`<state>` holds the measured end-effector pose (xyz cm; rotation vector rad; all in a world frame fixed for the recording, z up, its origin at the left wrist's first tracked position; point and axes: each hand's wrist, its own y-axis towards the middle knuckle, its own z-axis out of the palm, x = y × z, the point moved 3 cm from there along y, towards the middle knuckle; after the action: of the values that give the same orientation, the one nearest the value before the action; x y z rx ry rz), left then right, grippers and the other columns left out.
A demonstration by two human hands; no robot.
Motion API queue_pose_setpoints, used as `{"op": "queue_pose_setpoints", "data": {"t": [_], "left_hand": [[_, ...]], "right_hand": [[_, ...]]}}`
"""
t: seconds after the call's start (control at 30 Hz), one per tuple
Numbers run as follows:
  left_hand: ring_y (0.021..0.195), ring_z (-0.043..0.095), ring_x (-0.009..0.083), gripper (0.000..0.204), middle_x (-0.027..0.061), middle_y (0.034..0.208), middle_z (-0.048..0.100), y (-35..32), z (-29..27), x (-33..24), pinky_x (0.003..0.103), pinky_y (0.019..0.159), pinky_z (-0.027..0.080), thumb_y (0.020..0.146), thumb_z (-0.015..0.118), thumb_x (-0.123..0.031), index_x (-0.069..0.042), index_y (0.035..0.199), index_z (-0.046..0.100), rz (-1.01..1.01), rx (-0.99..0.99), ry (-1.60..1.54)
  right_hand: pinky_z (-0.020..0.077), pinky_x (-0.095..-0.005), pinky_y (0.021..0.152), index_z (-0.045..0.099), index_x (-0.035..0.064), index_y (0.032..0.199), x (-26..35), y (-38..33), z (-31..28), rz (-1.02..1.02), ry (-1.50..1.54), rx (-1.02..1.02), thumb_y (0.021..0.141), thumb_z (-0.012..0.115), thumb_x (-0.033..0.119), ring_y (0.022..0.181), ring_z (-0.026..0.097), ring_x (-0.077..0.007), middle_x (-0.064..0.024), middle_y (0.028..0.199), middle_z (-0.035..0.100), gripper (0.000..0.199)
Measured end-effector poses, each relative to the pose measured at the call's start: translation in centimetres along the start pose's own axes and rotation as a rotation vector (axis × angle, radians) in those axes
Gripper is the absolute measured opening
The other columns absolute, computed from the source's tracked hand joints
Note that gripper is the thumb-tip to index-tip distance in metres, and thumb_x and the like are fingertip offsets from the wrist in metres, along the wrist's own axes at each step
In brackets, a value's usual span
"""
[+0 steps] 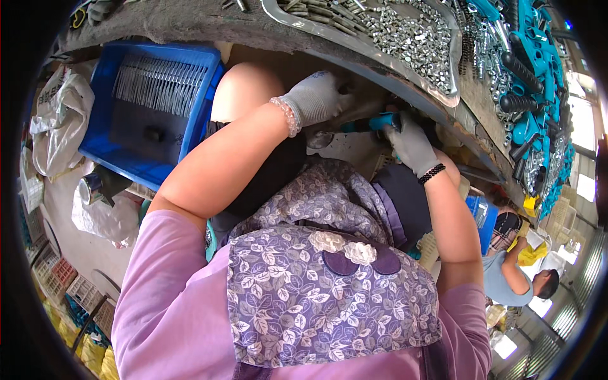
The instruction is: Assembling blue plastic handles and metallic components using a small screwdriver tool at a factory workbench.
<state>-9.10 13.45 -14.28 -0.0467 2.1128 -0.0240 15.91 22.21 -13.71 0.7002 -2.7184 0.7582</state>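
Observation:
My left hand [316, 98], in a grey knitted glove with a beaded bracelet at the wrist, is just below the bench's near edge. Its fingers are curled in; shadow hides whatever lies between them. To its right, my right hand [411, 145], also gloved, grips a teal tool part with a dark end [382, 120], whose teal tip points left toward my left hand. A small shiny rounded metal piece [320, 139] shows beneath my left hand, above my lap. Both hands are over my knees, apart from each other.
The bench [171, 28] crosses ahead, bearing a tray of small metal parts [405, 44] and a pile of teal tools with black handles [529, 82]. At left stands a blue bin [161, 136] with a row of metal pieces. A co-worker [510, 278] sits at far right.

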Motion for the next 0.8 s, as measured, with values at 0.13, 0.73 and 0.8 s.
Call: {"op": "queue_pose_setpoints", "data": {"t": [0.13,0.73,0.8], "left_hand": [[0.115,0.061,0.043,0.051,0.0265,0.119,0.066,0.0,-0.1,-0.4,0.043,0.099,0.049,0.083,0.066,-0.025,0.002,0.126,0.061,0.03,0.027,-0.039],[0.095,0.072,0.0335,0.028,0.0147,0.103,0.075,3.0,13.1,-2.1,0.046,0.082,0.056,0.081,0.071,-0.029,-0.012,0.101,0.078,-0.051,0.484,0.526],[0.104,0.069,0.0338,0.027,0.0162,0.111,0.073,3.6,14.5,-0.6,0.044,0.09,0.054,0.081,0.071,-0.029,-0.013,0.101,0.078,-0.122,0.543,0.535]], "right_hand": [[0.0494,-0.0512,0.09,0.035,-0.004,0.145,0.7,0.0,-0.1,0.106,0.083,0.112,0.096,0.057,0.033,0.108,0.06,-0.0493,-0.0341,0.11,0.063,0.064],[0.0556,-0.0471,0.075,0.075,0.0072,0.083,2.8,0.0,3.0,-0.188,-0.996,-0.565,0.082,0.066,0.043,0.081,0.07,-0.0374,-0.0203,0.09,0.073,0.036],[0.0551,-0.0448,0.079,0.073,0.006,0.09,1.9,0.5,4.5,-0.129,-0.402,0.133,0.086,0.064,0.039,0.089,0.07,-0.0347,-0.0195,0.092,0.072,0.034]]}}
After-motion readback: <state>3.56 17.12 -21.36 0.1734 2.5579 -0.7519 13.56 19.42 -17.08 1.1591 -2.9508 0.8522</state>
